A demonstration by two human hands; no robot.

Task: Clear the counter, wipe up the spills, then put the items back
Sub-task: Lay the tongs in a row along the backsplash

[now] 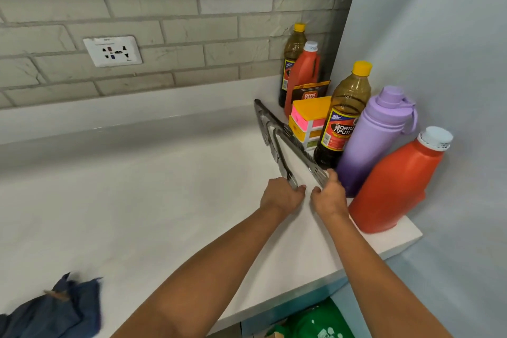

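Blue cloth (59, 307) on counter (142, 214), well left of the grips. Left hand (282, 196) pinches one tongs (277, 143) arm, right hand (330, 195) the other; bottles just right.

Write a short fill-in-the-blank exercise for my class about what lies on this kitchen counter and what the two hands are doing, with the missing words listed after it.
1. The left hand and right hand each hold one arm of the metal ____.
2. The water bottle between the dark sauce bottle and the red jug is coloured ____.
3. The crumpled cloth at the counter's near left is ____.
4. The sauce bottle's cap is ____.

Missing words: tongs; purple; blue; yellow
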